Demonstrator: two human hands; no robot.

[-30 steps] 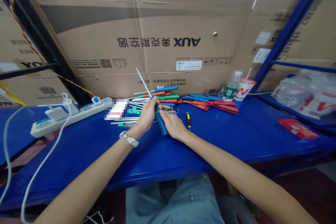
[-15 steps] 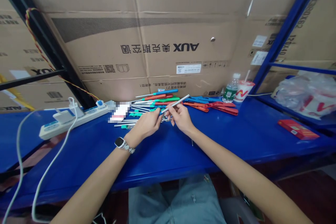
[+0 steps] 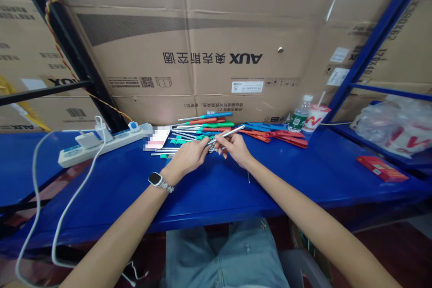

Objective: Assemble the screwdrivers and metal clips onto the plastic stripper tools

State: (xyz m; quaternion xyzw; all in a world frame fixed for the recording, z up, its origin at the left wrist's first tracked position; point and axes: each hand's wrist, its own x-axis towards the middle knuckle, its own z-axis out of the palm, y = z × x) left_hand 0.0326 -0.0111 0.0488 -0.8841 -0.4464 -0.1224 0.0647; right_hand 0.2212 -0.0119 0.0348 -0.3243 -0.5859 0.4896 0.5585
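A slim silver rod (image 3: 235, 131) slants up to the right between my two hands. My left hand (image 3: 191, 156), with a watch on its wrist, pinches the rod's lower end. Closed round its middle is my right hand (image 3: 235, 148), thumb and fingers together. Behind my hands lies a pile of screwdriver-like tools with coloured handles, among them a blue one (image 3: 221, 115) and a green one (image 3: 225, 124). Small parts under my fingers are partly hidden. To the right of the pile lie blue clips (image 3: 258, 127) and red clips (image 3: 290, 138).
On the blue table (image 3: 216, 202), a white power strip (image 3: 104, 144) with cables lies left. A bottle (image 3: 299, 114) and a paper cup (image 3: 316, 118) stand back right, with a red box (image 3: 381, 168) farther right. Upright cardboard (image 3: 216, 31) backs the table.
The camera view has shifted slightly, so the scene sits a little farther right. Both hands keep hold of the silver rod, which now slants less steeply.
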